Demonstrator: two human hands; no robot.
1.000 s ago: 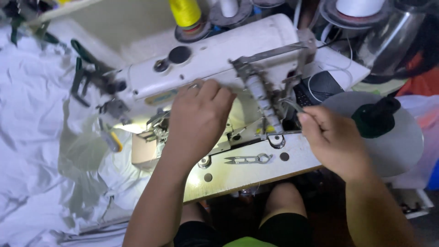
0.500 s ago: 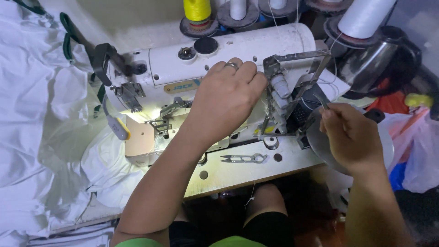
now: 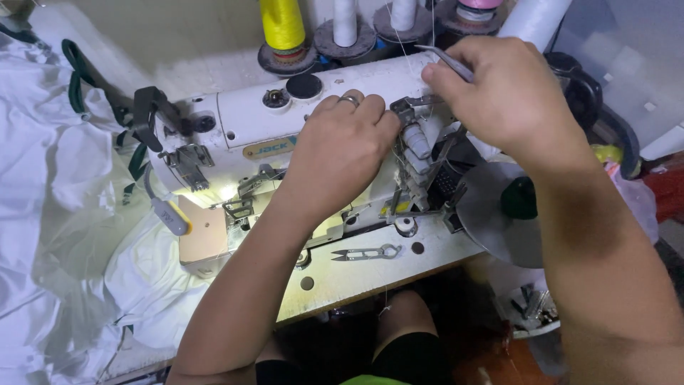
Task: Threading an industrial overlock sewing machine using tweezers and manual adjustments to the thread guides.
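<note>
The tweezers [image 3: 445, 63] are thin and grey, and they lie tilted above the top of the white sewing machine [image 3: 249, 128], near its right end. The right hand [image 3: 509, 93] holds them: its fingers are closed tightly around the upper part, and only the pointed end shows, directed to the left. Just below the tips are the metal thread guides [image 3: 413, 114] on the front of the machine.

The left hand [image 3: 338, 153] rests on the machine body, with a ring on one finger. Its fingers are bent and nearly closed, and the fingertips touch the thread guides; if they pinch a thread, I cannot tell.

On the pale surface [image 3: 356, 274] in front of the machine lies a small thread snip [image 3: 367, 252], apart from both hands. Behind the machine stand thread cones on round holders: one yellow cone [image 3: 283, 25] and a white cone [image 3: 345, 21] beside it. White fabric [image 3: 64, 235] lies in a heap on the left side, partly under the needle area, where a small lamp shines.
</note>
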